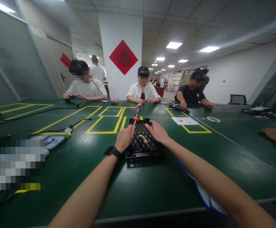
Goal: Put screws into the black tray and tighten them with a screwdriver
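A black open case [146, 155] with a patterned, perforated-looking inside rests on the green table in front of me. Inside it lies a small beige and dark strip-like piece [143, 139]. My left hand [125, 136], wearing a dark wristwatch [113, 152], is closed at the case's left side around the shaft of a screwdriver [138, 111]. The red and black handle of that screwdriver points up and away from me. At the far right corner of the case, my right hand [157, 131] grips the rim, its thumb over the inside; the other fingertips are partly hidden.
Yellow tape rectangles [103, 125] mark the green table [87, 180]. A white paper sheet [184, 121] and a white ring [213, 119] lie beyond, right. Cables and bagged items [49, 141] lie left. People sit opposite; another person's hand [274, 134] is at right.
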### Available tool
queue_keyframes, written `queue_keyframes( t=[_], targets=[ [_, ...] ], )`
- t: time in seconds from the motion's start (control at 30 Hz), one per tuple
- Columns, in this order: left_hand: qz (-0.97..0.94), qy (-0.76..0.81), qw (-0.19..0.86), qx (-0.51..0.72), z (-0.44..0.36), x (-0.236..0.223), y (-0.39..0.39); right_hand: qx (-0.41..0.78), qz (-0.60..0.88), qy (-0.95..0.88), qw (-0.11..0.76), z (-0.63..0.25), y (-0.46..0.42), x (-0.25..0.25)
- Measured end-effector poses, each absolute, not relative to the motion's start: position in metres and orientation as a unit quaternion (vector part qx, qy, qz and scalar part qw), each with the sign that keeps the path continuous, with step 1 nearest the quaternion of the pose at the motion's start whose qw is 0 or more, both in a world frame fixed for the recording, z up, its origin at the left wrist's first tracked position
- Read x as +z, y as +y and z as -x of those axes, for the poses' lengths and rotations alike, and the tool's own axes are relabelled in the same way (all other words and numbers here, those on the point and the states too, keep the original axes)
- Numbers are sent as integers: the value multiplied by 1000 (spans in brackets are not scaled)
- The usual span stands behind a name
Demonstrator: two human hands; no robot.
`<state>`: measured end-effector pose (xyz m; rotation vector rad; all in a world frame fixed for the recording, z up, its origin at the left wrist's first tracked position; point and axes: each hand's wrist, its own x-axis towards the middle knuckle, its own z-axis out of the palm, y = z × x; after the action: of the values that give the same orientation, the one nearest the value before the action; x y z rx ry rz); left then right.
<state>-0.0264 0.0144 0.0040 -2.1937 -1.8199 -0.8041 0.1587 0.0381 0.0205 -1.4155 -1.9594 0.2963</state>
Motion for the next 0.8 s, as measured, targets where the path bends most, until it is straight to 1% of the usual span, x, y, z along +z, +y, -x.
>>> queue_keyframes(
  t=[0.03, 0.1, 0.13, 0.2, 0.27, 0.3, 0.33, 0.4, 0.43, 0.6, 0.73, 0.8],
  targets=[
    [771, -573, 87, -264, 23, 7, 11, 203, 486, -743, 412, -153, 36, 23],
    [825, -502, 68, -251, 15, 13, 3, 369, 398, -681, 492, -145, 33, 27],
    [840, -476, 52, -256, 12, 15, 0, 419, 376, -646, 516, -145, 34, 28],
    [848, -452, 14, -277, 8, 18, -4, 444, 380, -605, 541, -153, 36, 28],
    [838, -459, -17, -294, 8, 18, -4, 391, 442, -609, 530, -169, 41, 25],
    [834, -463, -31, -297, 9, 16, -2, 347, 493, -622, 500, -180, 43, 22],
    [836, -460, -46, -296, 11, 15, 0, 291, 548, -636, 458, -190, 46, 19],
    [846, -441, -83, -288, 14, 10, 6, 176, 645, -660, 342, -208, 50, 11],
    [851, -432, -105, -279, 16, 8, 8, 152, 665, -661, 312, -214, 51, 7],
    [871, -409, -185, -203, 17, 1, 13, 103, 702, -661, 243, -223, 45, -12],
    [870, -424, -193, -163, 16, 1, 12, 21, 710, -686, 156, -215, 35, -14],
    [869, -432, -186, -154, 17, 1, 11, 1, 712, -689, 136, -212, 31, -12]
  ],
)
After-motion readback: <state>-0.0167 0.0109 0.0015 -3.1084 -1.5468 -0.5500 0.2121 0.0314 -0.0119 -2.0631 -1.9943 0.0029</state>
